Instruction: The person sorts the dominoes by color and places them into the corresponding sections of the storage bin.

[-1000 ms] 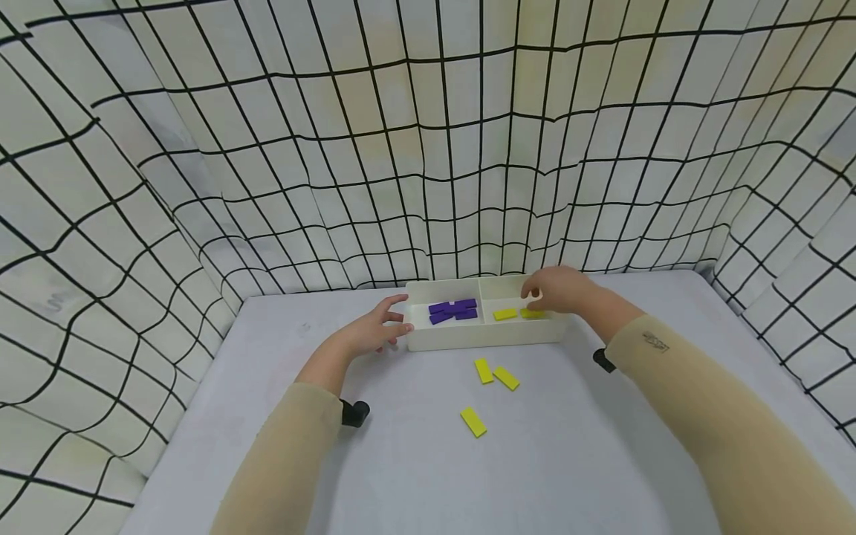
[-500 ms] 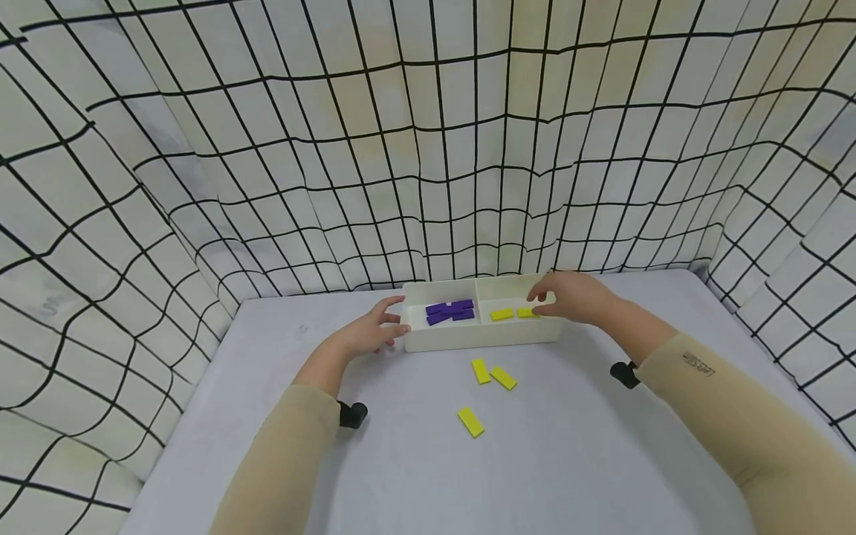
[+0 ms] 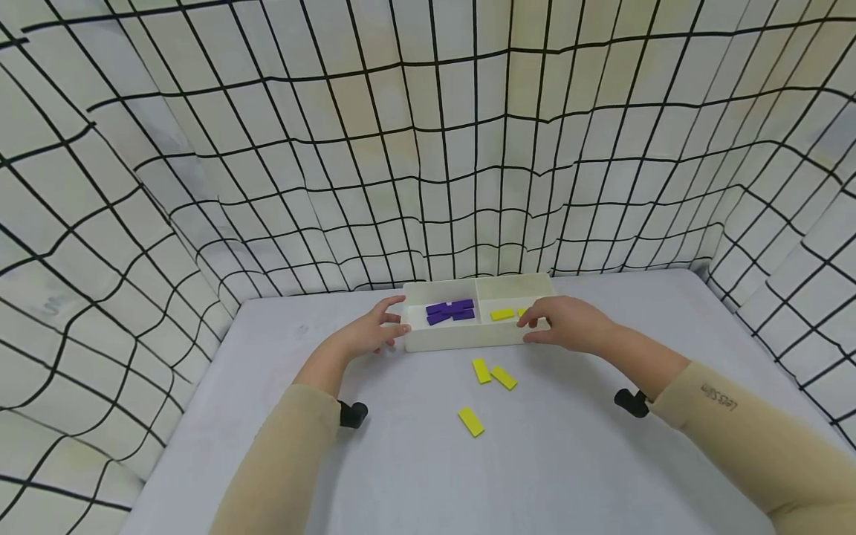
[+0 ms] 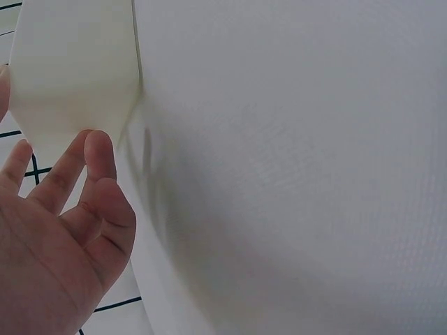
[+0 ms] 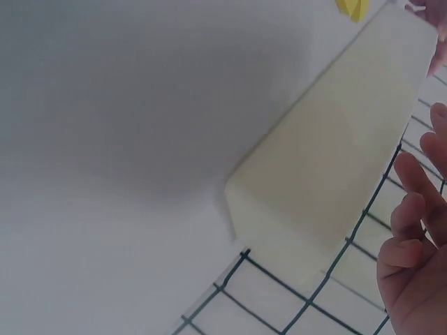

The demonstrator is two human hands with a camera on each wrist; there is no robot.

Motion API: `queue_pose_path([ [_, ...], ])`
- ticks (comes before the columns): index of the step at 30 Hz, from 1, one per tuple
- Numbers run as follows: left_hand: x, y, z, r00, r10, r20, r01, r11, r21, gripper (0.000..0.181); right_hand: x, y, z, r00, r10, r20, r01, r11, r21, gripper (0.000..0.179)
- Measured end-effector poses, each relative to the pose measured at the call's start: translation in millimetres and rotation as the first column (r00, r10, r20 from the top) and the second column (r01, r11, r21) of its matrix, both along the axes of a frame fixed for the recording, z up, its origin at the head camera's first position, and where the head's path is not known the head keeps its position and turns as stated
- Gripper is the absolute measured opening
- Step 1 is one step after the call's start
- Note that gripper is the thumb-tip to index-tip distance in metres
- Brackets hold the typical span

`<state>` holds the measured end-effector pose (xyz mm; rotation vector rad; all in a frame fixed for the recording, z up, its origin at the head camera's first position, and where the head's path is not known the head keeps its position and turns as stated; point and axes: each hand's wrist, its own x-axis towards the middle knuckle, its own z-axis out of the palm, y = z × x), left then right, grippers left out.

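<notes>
A white two-compartment box (image 3: 461,341) stands at the back of the table. Purple rectangular pieces (image 3: 438,319) lie in its left compartment; in the right one are two yellow rectangular pieces (image 3: 501,314), one partly hidden by the right hand. My left hand (image 3: 361,333) is at the box's left end, and its fingertips meet the white end wall (image 4: 73,63) in the left wrist view. Over the right front rim hovers my right hand (image 3: 575,325), fingers loosely bent with nothing between them; in the right wrist view the hand (image 5: 419,258) is beside the box.
Three more yellow pieces lie on the white table (image 3: 555,461) in front of the box: a close pair (image 3: 504,377) and a single piece (image 3: 471,422) nearer me. A black grid net (image 3: 441,178) over pale sheeting encloses the back and sides.
My right hand has come out of the right compartment towards me, over the front rim, leaving a yellow piece inside. The left hand stays at the box's left end.
</notes>
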<state>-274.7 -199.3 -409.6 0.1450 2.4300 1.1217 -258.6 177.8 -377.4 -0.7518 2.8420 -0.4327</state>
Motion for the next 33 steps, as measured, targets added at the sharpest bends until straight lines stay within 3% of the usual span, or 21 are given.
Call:
queue_pose_path([
  [12, 1.9, -0.2, 2.4, 1.0, 0.0, 0.004, 0.0, 1.0, -0.006, 0.074, 16.1, -17.9, -21.6, 0.996, 0.068, 0.062, -0.069, 0.998, 0.013, 0.026],
  [19, -0.9, -0.1, 1.5, 1.0, -0.01, 0.0, 0.01, 1.0, -0.003, 0.073, 18.7, -29.5, -35.9, 0.993, 0.054, 0.108, -0.061, 0.996, 0.063, 0.029],
  [33, -1.3, -1.6, 2.3, 1.0, -0.013, 0.007, 0.013, 1.0, -0.01, 0.073, 23.8, -51.5, -49.1, 0.997, 0.028, 0.076, -0.036, 0.995, 0.097, 0.035],
])
